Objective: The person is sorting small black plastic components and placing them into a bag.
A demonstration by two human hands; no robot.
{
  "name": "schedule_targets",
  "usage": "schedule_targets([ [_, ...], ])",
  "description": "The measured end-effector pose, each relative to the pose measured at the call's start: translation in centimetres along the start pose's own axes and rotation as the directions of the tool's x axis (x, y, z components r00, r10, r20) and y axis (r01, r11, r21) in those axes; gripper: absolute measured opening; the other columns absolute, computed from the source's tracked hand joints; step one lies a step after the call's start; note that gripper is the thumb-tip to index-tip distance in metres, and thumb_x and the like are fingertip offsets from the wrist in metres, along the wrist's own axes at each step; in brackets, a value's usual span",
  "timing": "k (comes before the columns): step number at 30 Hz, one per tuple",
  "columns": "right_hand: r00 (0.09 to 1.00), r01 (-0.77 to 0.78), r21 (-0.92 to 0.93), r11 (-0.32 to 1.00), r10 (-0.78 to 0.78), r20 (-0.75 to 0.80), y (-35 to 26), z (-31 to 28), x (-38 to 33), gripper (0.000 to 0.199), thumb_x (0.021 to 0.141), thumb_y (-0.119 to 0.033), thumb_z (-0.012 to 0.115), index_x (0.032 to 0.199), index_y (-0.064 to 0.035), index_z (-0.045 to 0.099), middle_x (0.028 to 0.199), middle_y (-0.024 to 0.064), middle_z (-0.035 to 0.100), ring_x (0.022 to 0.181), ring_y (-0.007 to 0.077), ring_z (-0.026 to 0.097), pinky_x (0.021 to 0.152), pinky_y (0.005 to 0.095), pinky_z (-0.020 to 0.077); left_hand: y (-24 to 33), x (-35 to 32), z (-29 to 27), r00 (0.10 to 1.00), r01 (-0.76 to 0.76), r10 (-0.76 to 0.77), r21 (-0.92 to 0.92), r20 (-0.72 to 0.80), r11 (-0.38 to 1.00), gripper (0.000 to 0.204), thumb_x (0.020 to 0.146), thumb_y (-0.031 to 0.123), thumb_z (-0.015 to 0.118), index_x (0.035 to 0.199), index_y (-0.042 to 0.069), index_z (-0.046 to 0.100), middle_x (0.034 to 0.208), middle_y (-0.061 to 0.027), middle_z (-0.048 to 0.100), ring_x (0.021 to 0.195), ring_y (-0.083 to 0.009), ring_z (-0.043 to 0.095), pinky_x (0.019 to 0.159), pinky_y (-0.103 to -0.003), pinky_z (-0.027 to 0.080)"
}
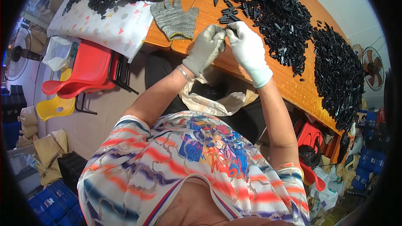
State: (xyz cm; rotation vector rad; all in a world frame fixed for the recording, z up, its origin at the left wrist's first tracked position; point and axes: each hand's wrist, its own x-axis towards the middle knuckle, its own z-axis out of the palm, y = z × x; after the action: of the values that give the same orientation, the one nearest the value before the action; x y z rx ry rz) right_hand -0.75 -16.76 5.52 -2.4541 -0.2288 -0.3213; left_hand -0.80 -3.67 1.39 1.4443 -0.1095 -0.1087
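My left hand (206,48), in a grey-green glove, and my right hand (248,51), in a white glove, meet at the fingertips over the edge of an orange wooden table (293,86). Between the fingertips sits a small black plastic piece (227,33), pinched by both hands. Just beyond them lies a large heap of black plastic pieces (268,12), with a few loose ones near my fingers. A second heap of black pieces (339,75) lies farther right.
A spare grey knitted glove (175,16) lies flat left of my hands. A patterned white cloth (104,21) with more black pieces covers the table's left end. Red (88,69) and yellow (56,104) plastic chairs stand at left, an open sack (213,98) under the table, blue crates (54,203) below.
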Motion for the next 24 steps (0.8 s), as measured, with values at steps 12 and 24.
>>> schedule_targets([
  [12, 0.993, 0.116, -0.276, 0.954, -0.105, 0.055, 2.2, 1.5, 0.3, 0.016, 0.085, -0.023, 0.059, 0.084, -0.0073, 0.056, 0.066, 0.0176, 0.061, 0.065, 0.0381, 0.062, 0.059, 0.0467, 0.048, -1.8, 0.7, 2.8, 0.965, 0.158, -0.185, -0.153, -0.185, 0.976, 0.029, 0.097, 0.031, 0.05, 0.084, 0.005, 0.057, 0.061, 0.0035, 0.045, 0.048, -0.006, 0.038, 0.044, -0.023, 0.033],
  [24, 0.956, -0.261, 0.247, 0.933, 0.284, -0.065, 5.1, 1.1, -0.3, 0.028, 0.09, -0.029, 0.053, 0.102, -0.0065, 0.064, 0.094, 0.0168, 0.067, 0.089, 0.0331, 0.064, 0.078, 0.0365, 0.049, -0.5, 1.3, 2.3, 0.953, 0.279, -0.25, -0.17, 0.174, 0.945, 0.029, 0.097, 0.029, 0.051, 0.112, 0.004, 0.05, 0.074, -0.0003, 0.052, 0.049, -0.0044, 0.041, 0.04, -0.019, 0.028],
])
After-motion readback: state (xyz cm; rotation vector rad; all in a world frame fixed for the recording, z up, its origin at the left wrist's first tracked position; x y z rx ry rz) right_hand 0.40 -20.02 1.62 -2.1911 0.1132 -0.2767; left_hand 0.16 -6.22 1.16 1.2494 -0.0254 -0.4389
